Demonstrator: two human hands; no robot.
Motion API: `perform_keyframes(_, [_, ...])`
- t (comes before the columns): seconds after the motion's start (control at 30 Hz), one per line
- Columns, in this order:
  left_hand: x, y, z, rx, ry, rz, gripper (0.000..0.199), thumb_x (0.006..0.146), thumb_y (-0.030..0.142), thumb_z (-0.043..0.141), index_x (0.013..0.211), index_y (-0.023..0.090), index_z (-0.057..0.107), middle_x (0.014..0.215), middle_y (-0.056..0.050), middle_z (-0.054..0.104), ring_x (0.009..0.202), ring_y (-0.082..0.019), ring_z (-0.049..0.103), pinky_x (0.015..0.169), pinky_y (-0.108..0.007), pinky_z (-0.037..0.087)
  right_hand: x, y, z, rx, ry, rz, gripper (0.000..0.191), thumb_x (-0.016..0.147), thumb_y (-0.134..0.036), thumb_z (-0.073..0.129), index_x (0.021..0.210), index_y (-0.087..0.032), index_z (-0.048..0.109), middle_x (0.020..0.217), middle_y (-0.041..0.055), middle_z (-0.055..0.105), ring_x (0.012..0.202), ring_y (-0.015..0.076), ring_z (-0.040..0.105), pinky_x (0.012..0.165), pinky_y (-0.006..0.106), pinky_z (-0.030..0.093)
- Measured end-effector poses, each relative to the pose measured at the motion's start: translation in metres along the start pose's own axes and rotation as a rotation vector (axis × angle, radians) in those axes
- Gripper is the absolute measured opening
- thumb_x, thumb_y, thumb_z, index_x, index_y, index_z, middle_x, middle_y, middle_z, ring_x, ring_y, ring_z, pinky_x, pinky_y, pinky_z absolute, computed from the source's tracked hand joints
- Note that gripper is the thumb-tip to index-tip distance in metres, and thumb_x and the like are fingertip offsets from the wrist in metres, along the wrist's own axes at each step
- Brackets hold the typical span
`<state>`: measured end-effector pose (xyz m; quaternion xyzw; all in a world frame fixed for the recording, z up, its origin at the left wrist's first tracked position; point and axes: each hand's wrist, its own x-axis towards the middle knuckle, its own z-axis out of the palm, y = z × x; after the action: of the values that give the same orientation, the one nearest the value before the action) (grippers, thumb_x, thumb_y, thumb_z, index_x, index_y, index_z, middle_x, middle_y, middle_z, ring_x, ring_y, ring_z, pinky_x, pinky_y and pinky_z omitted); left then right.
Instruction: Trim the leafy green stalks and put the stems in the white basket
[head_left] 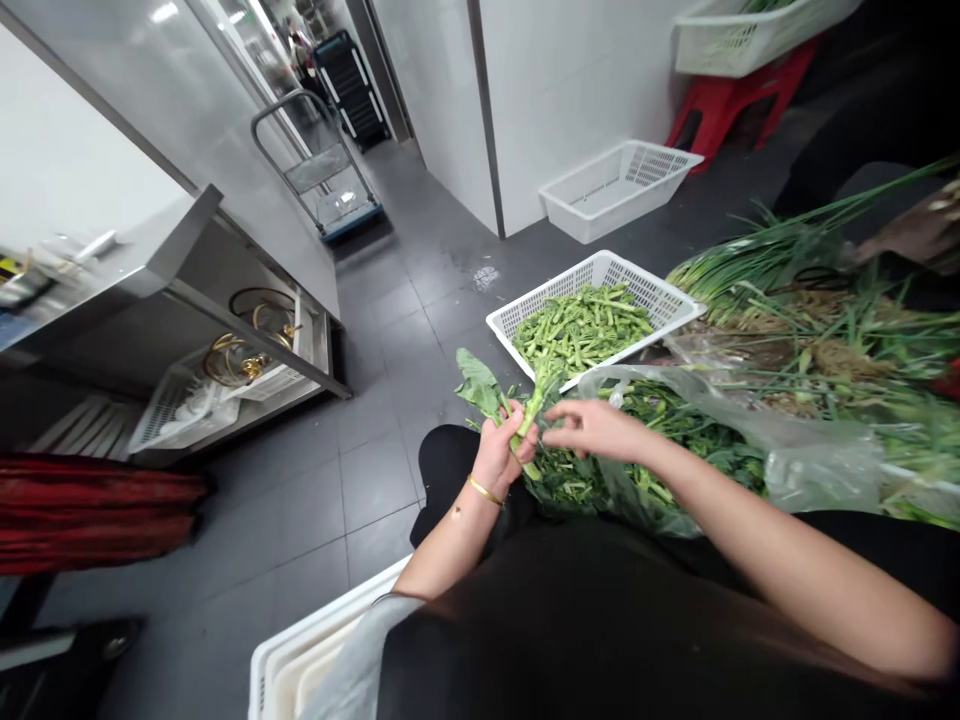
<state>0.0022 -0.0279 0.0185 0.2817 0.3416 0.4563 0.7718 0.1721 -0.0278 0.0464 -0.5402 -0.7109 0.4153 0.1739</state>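
Nearest my lens I see a dark lap (600, 620) filling the bottom of the view, with a white crate (300, 660) just left of it; both forearms run up from there to the hands. I see the left hand (501, 452), a gold bangle (485, 490) at its wrist, closed around a green stalk (529, 412); the stalk stands almost upright in the fist, its leaf (480, 388) spreading up and to the left. I see the right hand (592, 428) just right of the stalk, fingers loosely curled and pointing at it, fingertips close to the stem; I cannot tell whether they touch it or pinch anything. Below and right of the stalk lies a clear plastic bag (750, 440) heaped with leafy greens (675, 440); just beyond the stalk sits a white basket (660, 295) full of cut stems (577, 330) on the grey floor (375, 400). Right of the stalk, past the bag, lie long green onions (810, 250); far beyond it a second basket (615, 190) leans at the wall; well to its left stands a steel table (150, 270).
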Motion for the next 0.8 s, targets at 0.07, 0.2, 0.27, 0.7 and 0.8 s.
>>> perform_keyframes(0.07, [-0.003, -0.003, 0.002, 0.013, -0.046, -0.018, 0.043, 0.068, 0.045, 0.073, 0.091, 0.019, 0.047, 0.053, 0.005, 0.055, 0.031, -0.004, 0.035, 0.033, -0.017, 0.021, 0.015, 0.002, -0.011, 0.145, 0.064, 0.113, 0.051, 0.082, -0.064, 0.048, 0.075, -0.016, 0.063, 0.049, 0.0004, 0.059, 0.044, 0.0126, 0.051, 0.048, 0.024, 0.036])
perform_keyframes(0.2, [0.003, -0.006, 0.010, 0.076, 0.055, 0.016, 0.040, 0.067, 0.046, 0.073, 0.081, 0.016, 0.049, 0.053, 0.003, 0.055, 0.033, -0.006, 0.040, 0.034, -0.020, 0.024, 0.014, -0.018, 0.011, -0.156, 0.379, -0.042, 0.049, 0.090, -0.051, 0.040, 0.060, -0.016, 0.057, 0.053, 0.0049, 0.058, 0.048, 0.0130, 0.051, 0.049, 0.025, 0.033])
perform_keyframes(0.27, [0.006, -0.003, 0.012, 0.066, 0.171, 0.042, 0.040, 0.066, 0.044, 0.075, 0.076, 0.017, 0.047, 0.050, 0.005, 0.051, 0.034, -0.004, 0.038, 0.036, -0.019, 0.024, -0.003, -0.030, 0.032, -0.337, 0.425, -0.346, 0.045, 0.093, -0.043, 0.039, 0.063, -0.016, 0.060, 0.061, 0.0070, 0.061, 0.053, 0.0135, 0.053, 0.051, 0.026, 0.032])
perform_keyframes(0.7, [-0.001, -0.004, 0.011, -0.022, 0.169, 0.131, 0.029, 0.069, 0.034, 0.072, 0.081, 0.015, 0.053, 0.049, 0.005, 0.052, 0.036, -0.006, 0.042, 0.039, -0.019, 0.028, 0.002, -0.032, 0.018, -0.110, 0.364, -0.226, 0.040, 0.086, -0.044, 0.042, 0.057, -0.018, 0.051, 0.053, 0.0009, 0.054, 0.051, 0.0107, 0.045, 0.052, 0.024, 0.030])
perform_keyframes(0.8, [-0.001, 0.001, 0.010, -0.079, 0.225, 0.087, 0.029, 0.067, 0.031, 0.074, 0.078, 0.015, 0.053, 0.051, 0.006, 0.050, 0.042, -0.006, 0.046, 0.044, -0.018, 0.033, -0.009, -0.037, 0.029, -0.095, 0.333, -0.314, 0.038, 0.085, -0.041, 0.044, 0.056, -0.019, 0.050, 0.055, 0.0007, 0.054, 0.052, 0.0098, 0.043, 0.054, 0.024, 0.030])
